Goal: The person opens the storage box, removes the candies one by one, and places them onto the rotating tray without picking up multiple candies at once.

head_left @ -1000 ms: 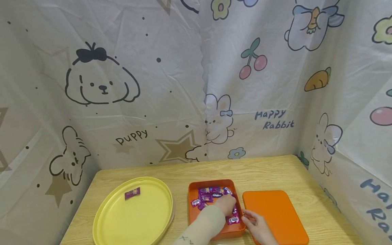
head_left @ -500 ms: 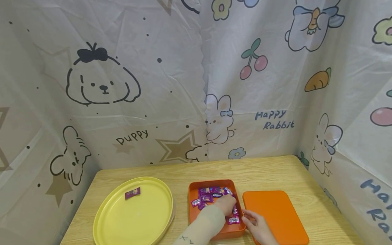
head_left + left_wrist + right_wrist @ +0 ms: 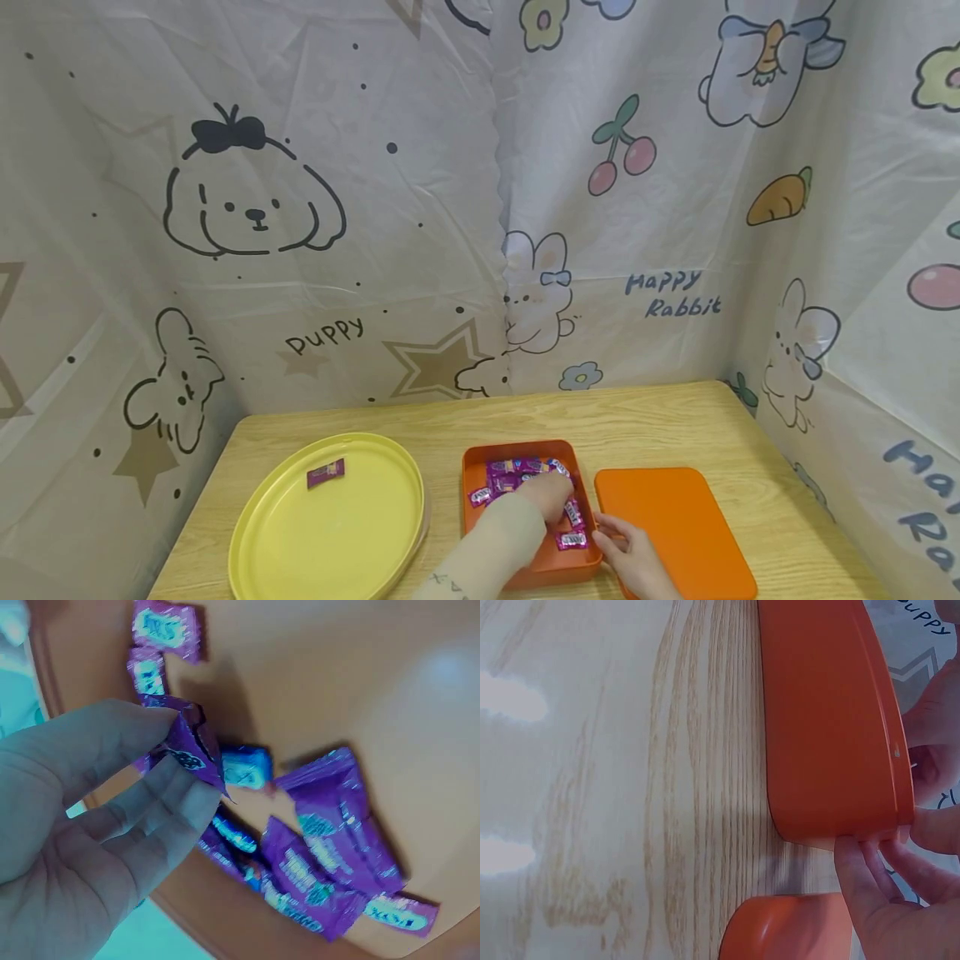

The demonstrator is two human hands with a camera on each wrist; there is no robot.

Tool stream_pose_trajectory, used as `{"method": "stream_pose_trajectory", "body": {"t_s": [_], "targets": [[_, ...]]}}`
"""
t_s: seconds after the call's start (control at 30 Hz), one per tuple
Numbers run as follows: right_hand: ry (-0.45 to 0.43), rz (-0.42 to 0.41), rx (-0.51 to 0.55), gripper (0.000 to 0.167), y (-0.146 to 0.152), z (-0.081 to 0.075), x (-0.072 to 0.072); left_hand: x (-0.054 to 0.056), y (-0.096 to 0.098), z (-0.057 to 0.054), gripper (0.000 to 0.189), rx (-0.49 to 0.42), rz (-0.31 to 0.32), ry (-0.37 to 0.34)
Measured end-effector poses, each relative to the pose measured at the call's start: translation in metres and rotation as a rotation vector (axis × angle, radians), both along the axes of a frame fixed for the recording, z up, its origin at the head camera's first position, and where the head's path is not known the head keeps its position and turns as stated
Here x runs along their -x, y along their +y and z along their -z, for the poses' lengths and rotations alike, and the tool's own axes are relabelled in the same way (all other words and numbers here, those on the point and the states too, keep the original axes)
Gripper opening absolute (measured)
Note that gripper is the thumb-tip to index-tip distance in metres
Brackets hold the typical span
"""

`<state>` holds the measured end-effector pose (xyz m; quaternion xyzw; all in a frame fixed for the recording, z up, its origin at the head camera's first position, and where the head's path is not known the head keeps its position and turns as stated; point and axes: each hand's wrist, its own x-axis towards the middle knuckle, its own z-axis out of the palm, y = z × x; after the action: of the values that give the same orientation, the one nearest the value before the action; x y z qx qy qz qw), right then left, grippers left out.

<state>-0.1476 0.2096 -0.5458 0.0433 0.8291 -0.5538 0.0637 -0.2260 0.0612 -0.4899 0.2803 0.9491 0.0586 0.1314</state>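
In the head view my left hand (image 3: 546,497) reaches down into the orange box (image 3: 471,508). The left wrist view shows its thumb and fingers pinching a purple-wrapped candy (image 3: 196,746) above the box floor. Under and beside it lie more wrapped candies, such as a larger purple packet (image 3: 334,817) and a small pink-purple one (image 3: 166,628). My right hand (image 3: 633,560) holds the box at its right side; in the right wrist view the fingers (image 3: 857,874) are against the outer wall, with the thumb at the rim.
A round yellow tray (image 3: 330,533) stands on the left of the wooden table (image 3: 660,417), with one purple candy (image 3: 326,473) on it. The flat orange lid (image 3: 690,533) lies right of the box. A printed cloth (image 3: 420,275) hangs behind the table and at both sides.
My left hand has shifted slightly left and up inside the box, uncovering candies along its right side. My right hand and the box stay in place.
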Motion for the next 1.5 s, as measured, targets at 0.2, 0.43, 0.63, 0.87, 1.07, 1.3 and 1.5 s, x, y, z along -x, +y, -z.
{"method": "stream_pose_trajectory", "body": {"t_s": [0.2, 0.43, 0.63, 0.87, 1.07, 1.3, 1.5], "targets": [[0.010, 0.001, 0.005, 0.042, 0.000, -0.001, -0.001, 0.007, -0.005, -0.007, 0.015, -0.023, -0.012, -0.061], [-0.012, 0.019, 0.012, 0.042, -0.001, -0.001, -0.001, 0.015, -0.025, -0.022, 0.014, -0.093, -0.058, -0.103], [-0.020, 0.028, 0.015, 0.042, -0.001, -0.001, 0.000, 0.026, -0.049, -0.034, 0.018, -0.148, -0.026, -0.055], [-0.018, 0.039, 0.002, 0.040, -0.002, -0.001, -0.001, 0.039, -0.087, -0.045, 0.020, -0.193, 0.028, 0.054], [-0.035, 0.059, -0.007, 0.039, -0.004, 0.000, 0.000, 0.050, -0.127, -0.043, 0.020, -0.285, 0.009, 0.076], [-0.053, 0.057, -0.008, 0.041, -0.004, 0.000, 0.001, 0.050, -0.172, -0.032, 0.022, -0.342, -0.143, 0.093], [-0.061, 0.057, -0.007, 0.041, -0.003, 0.000, 0.002, 0.051, -0.208, -0.017, 0.028, -0.374, -0.248, 0.163]]}}
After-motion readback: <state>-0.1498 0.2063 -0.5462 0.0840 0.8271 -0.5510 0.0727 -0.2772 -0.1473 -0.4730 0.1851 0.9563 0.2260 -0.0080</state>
